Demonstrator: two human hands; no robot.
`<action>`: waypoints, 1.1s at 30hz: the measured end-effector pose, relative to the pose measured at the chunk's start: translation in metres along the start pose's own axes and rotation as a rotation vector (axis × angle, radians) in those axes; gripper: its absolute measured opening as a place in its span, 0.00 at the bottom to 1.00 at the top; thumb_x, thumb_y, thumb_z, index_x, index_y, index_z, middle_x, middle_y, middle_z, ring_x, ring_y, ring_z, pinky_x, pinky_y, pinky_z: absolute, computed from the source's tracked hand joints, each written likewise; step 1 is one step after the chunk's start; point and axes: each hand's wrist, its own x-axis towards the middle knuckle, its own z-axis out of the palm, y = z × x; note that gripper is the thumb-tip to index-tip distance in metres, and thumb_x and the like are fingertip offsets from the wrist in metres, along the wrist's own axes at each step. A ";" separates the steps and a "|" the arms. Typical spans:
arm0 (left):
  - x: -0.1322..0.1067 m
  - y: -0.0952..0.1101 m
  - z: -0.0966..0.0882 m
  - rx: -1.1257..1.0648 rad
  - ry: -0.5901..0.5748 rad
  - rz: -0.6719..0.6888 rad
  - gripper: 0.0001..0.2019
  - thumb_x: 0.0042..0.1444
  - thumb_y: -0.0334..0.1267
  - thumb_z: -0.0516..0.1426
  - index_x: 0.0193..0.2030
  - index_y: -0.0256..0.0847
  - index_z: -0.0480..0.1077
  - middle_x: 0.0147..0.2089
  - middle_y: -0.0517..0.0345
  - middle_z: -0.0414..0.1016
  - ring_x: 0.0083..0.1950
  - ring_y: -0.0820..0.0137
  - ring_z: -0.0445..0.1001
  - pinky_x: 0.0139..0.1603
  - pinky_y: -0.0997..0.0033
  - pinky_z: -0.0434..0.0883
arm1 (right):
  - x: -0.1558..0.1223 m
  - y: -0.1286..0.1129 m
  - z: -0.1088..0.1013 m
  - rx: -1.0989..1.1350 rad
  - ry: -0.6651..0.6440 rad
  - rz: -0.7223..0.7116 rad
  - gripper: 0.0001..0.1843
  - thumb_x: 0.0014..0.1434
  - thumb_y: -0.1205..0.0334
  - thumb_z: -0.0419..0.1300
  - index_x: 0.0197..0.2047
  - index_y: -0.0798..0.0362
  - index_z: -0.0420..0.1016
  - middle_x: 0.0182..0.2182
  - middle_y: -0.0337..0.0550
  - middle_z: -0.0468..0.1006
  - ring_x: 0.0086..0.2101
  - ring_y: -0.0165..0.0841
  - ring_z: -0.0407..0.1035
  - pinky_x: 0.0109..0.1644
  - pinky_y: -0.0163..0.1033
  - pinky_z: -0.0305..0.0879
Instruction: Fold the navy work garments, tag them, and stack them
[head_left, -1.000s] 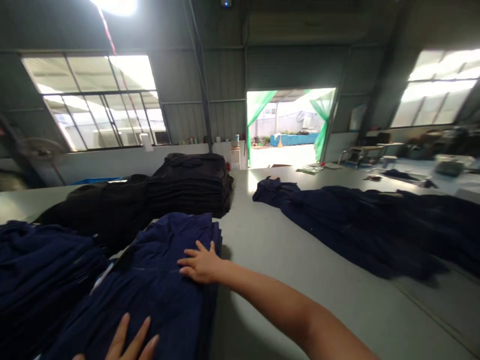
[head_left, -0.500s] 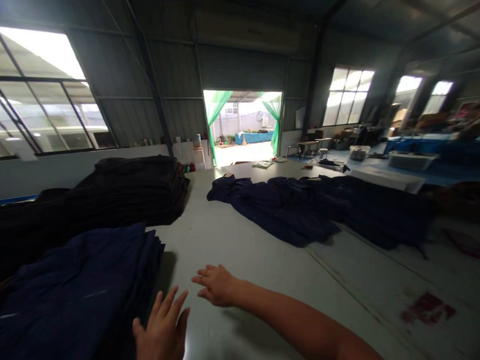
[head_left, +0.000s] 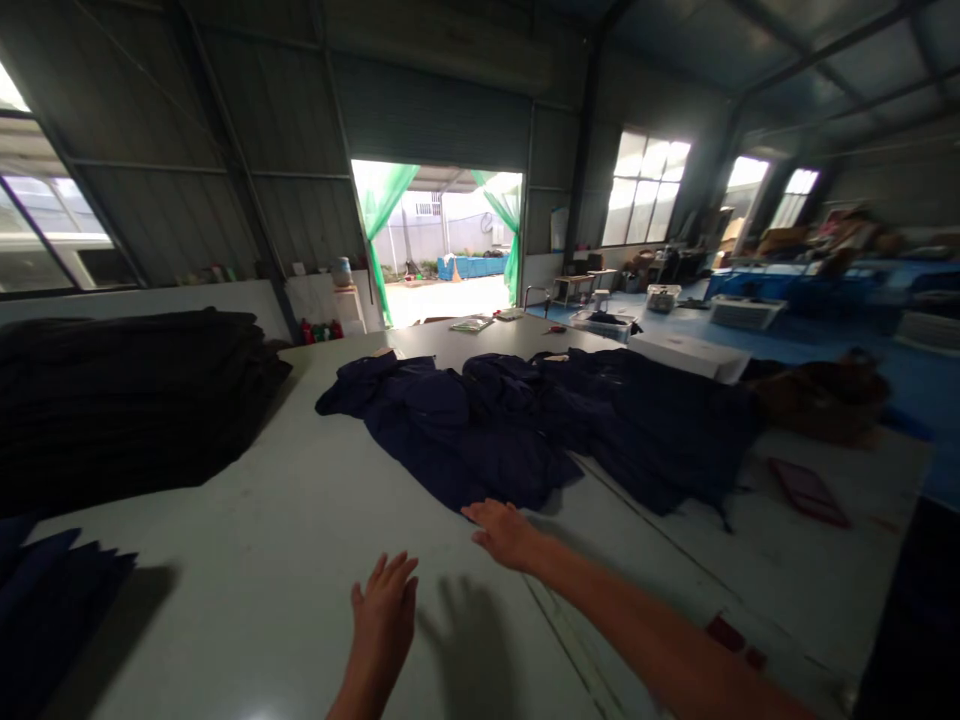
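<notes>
Reaching: right hand (head_left: 508, 534) near navy garments (head_left: 480, 445), left hand (head_left: 385, 603) above table (head_left: 262, 550) (both loosely spread).

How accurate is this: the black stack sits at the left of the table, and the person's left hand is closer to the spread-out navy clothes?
Not quite: the right hand, not the left hand, is closer to the spread-out navy clothes, as the head view shows. The black stack does sit at the left of the table.

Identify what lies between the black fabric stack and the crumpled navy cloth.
In the head view, only a strip of grey tabletop shows between the black stack and the navy cloth.
</notes>
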 end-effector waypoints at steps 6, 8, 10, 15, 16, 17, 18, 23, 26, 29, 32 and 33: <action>0.058 0.101 0.053 -0.058 -0.169 0.061 0.22 0.57 0.29 0.42 0.57 0.44 0.61 0.62 0.54 0.60 0.65 0.67 0.52 0.61 0.51 0.52 | -0.008 0.095 -0.023 -0.018 0.030 0.142 0.31 0.54 0.60 0.50 0.62 0.47 0.51 0.60 0.45 0.57 0.59 0.44 0.47 0.59 0.59 0.45; 0.078 0.127 0.068 -0.064 -0.225 0.098 0.25 0.56 0.28 0.41 0.60 0.43 0.56 0.64 0.54 0.55 0.66 0.69 0.49 0.61 0.56 0.53 | -0.006 0.117 -0.022 -0.025 0.038 0.189 0.35 0.52 0.59 0.53 0.63 0.47 0.49 0.61 0.45 0.55 0.60 0.46 0.44 0.59 0.61 0.43; 0.096 0.148 0.079 -0.055 -0.274 0.128 0.27 0.55 0.27 0.41 0.63 0.41 0.49 0.67 0.53 0.49 0.66 0.70 0.47 0.60 0.61 0.55 | -0.003 0.135 -0.019 -0.029 0.043 0.224 0.38 0.49 0.60 0.56 0.63 0.46 0.49 0.62 0.45 0.54 0.60 0.46 0.43 0.59 0.63 0.41; 0.125 0.176 0.094 0.093 -0.280 0.130 0.36 0.50 0.32 0.48 0.66 0.47 0.38 0.64 0.50 0.55 0.57 0.60 0.61 0.54 0.56 0.58 | 0.006 0.160 -0.009 -0.021 0.066 0.250 0.31 0.50 0.65 0.55 0.58 0.44 0.59 0.58 0.43 0.62 0.57 0.42 0.52 0.57 0.60 0.46; 0.129 0.177 0.095 0.122 -0.260 0.120 0.36 0.50 0.33 0.50 0.65 0.51 0.39 0.61 0.50 0.59 0.54 0.58 0.63 0.52 0.54 0.59 | 0.008 0.163 -0.008 -0.018 0.078 0.251 0.26 0.52 0.66 0.53 0.55 0.44 0.63 0.56 0.41 0.65 0.55 0.41 0.54 0.56 0.58 0.48; 0.132 0.177 0.095 0.136 -0.244 0.105 0.35 0.49 0.34 0.51 0.64 0.55 0.42 0.58 0.51 0.62 0.52 0.57 0.64 0.50 0.52 0.60 | 0.011 0.165 -0.007 -0.014 0.091 0.254 0.22 0.53 0.66 0.51 0.51 0.44 0.67 0.53 0.40 0.68 0.54 0.40 0.56 0.56 0.57 0.49; 0.135 0.176 0.096 0.134 -0.237 0.085 0.33 0.50 0.35 0.51 0.63 0.58 0.46 0.55 0.51 0.64 0.50 0.56 0.65 0.48 0.51 0.61 | 0.014 0.165 -0.007 -0.010 0.105 0.261 0.18 0.55 0.66 0.49 0.47 0.44 0.70 0.50 0.40 0.71 0.52 0.39 0.58 0.55 0.56 0.50; 0.147 0.167 0.102 -0.150 -0.206 -0.037 0.19 0.53 0.35 0.47 0.48 0.57 0.69 0.45 0.52 0.65 0.46 0.57 0.66 0.46 0.45 0.61 | 0.020 0.159 -0.008 0.006 0.187 0.285 0.16 0.55 0.68 0.46 0.42 0.49 0.72 0.41 0.43 0.75 0.49 0.38 0.59 0.55 0.50 0.49; 0.152 0.165 0.101 -0.459 -0.081 -0.090 0.16 0.52 0.34 0.46 0.40 0.45 0.74 0.48 0.49 0.64 0.47 0.59 0.67 0.49 0.46 0.62 | 0.014 0.149 -0.012 0.011 0.226 0.262 0.23 0.49 0.70 0.51 0.50 0.50 0.66 0.45 0.43 0.72 0.49 0.36 0.58 0.54 0.45 0.51; 0.154 0.164 0.088 -0.622 0.006 -0.033 0.15 0.53 0.32 0.45 0.39 0.40 0.72 0.53 0.52 0.63 0.52 0.64 0.65 0.54 0.61 0.62 | 0.006 0.139 -0.019 -0.006 0.290 0.228 0.35 0.43 0.70 0.55 0.57 0.48 0.58 0.53 0.44 0.65 0.53 0.39 0.53 0.57 0.47 0.48; 0.152 0.156 0.066 -0.783 0.068 0.009 0.15 0.52 0.35 0.45 0.41 0.39 0.70 0.48 0.56 0.70 0.50 0.68 0.68 0.54 0.68 0.63 | 0.002 0.131 -0.026 -0.023 0.394 0.256 0.32 0.47 0.68 0.55 0.56 0.44 0.60 0.55 0.43 0.61 0.55 0.40 0.50 0.59 0.49 0.43; 0.150 0.150 0.058 -0.824 0.081 0.008 0.15 0.52 0.37 0.46 0.41 0.39 0.69 0.43 0.57 0.72 0.47 0.68 0.69 0.52 0.68 0.64 | 0.001 0.128 -0.027 -0.022 0.416 0.272 0.30 0.48 0.68 0.54 0.55 0.44 0.62 0.55 0.43 0.61 0.55 0.40 0.49 0.59 0.49 0.42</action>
